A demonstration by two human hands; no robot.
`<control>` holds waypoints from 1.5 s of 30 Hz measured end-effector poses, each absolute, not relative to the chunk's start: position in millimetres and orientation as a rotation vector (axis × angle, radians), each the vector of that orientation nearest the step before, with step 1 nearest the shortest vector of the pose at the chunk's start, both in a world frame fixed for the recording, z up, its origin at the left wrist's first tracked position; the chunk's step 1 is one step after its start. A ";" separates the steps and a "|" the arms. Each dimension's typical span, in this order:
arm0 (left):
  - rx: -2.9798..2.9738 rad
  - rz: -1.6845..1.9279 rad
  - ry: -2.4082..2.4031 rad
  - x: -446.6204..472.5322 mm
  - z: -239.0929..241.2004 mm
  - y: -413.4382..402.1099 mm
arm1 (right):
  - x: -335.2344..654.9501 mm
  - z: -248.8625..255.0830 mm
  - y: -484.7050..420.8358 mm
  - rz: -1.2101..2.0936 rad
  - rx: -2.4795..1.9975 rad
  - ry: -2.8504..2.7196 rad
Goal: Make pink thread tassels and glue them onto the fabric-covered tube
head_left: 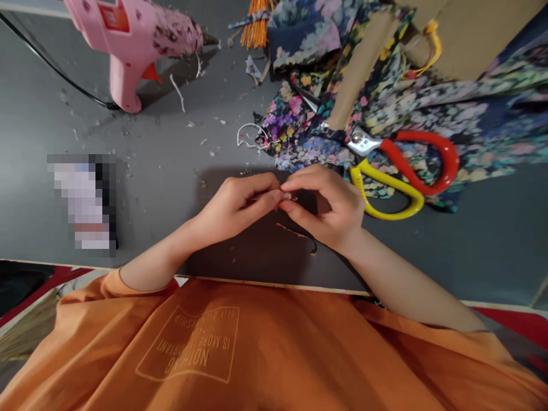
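My left hand (237,205) and my right hand (327,205) meet fingertip to fingertip over the grey table (171,171), just in front of my chest. Both are closed in a pinch on a tiny pale object (286,196) between the fingertips, too small to name. A thin dark strip (299,235) lies on the table under my right hand. Scissors with one red and one yellow handle (394,171) lie just right of my right hand, on the floral fabric (299,125).
A pink hot glue gun (132,40) with a black cord rests at the back left. A bent wire loop (248,137) and glue scraps lie mid-table. Floral cloth, cardboard pieces (471,34) and orange strands (256,25) fill the back right. A blurred item (83,202) sits left.
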State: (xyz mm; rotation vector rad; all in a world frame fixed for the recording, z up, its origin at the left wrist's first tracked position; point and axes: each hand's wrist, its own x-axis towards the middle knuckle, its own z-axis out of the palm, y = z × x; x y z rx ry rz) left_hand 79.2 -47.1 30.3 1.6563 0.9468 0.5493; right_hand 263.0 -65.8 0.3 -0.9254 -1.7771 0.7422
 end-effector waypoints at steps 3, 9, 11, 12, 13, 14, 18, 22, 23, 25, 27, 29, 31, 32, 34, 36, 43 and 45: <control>1.600 0.529 0.919 78.0 30.6 -46.7 | 263.4 1.4 -65.3 0.823 -0.914 -1.750; 1.412 0.474 0.842 77.1 30.7 -44.0 | 264.9 1.7 -64.6 0.994 -0.867 -1.624; 1.445 0.477 0.856 76.9 31.1 -43.3 | 264.6 1.4 -64.9 1.031 -0.877 -1.604; 1.485 0.492 0.877 76.6 31.5 -43.1 | 264.3 1.2 -65.1 1.038 -0.885 -1.598; 1.532 0.514 0.906 75.9 31.8 -43.1 | 264.2 1.0 -65.4 1.038 -0.895 -1.593; 1.581 0.535 0.939 75.0 32.1 -43.2 | 264.0 0.9 -65.7 1.034 -0.903 -1.590; 1.789 0.710 1.082 69.0 30.7 -44.3 | 264.2 2.2 -67.1 1.011 -0.941 -1.592; 2.013 1.104 1.081 66.1 25.1 -44.7 | 264.1 5.4 -67.9 0.960 -0.962 -1.631; 2.062 1.124 1.033 66.6 23.3 -44.8 | 263.8 5.9 -67.9 0.947 -0.949 -1.653; 2.132 1.032 0.909 68.7 19.9 -45.4 | 263.2 6.1 -67.8 0.918 -0.910 -1.687; 2.120 0.882 0.810 71.5 17.1 -46.5 | 262.9 5.7 -68.0 0.884 -0.873 -1.701; 2.030 0.814 0.771 73.9 15.4 -48.1 | 263.0 5.5 -68.6 0.871 -0.856 -1.716; 1.915 0.812 0.774 75.4 15.5 -50.2 | 263.4 5.7 -69.3 0.874 -0.851 -1.734; 1.858 0.831 0.786 76.0 16.1 -51.3 | 263.6 5.8 -69.5 0.874 -0.852 -1.741; 1.728 0.872 0.821 77.0 18.3 -53.5 | 263.7 5.7 -69.5 0.860 -0.860 -1.735; 1.571 0.875 0.881 78.0 20.6 -55.4 | 263.5 5.2 -68.9 0.841 -0.872 -1.700; 1.282 0.844 0.953 80.3 19.5 -57.3 | 262.1 3.2 -68.5 0.859 -0.928 -1.616; 1.300 0.843 0.959 80.4 18.5 -57.2 | 262.1 2.7 -69.6 0.867 -0.955 -1.605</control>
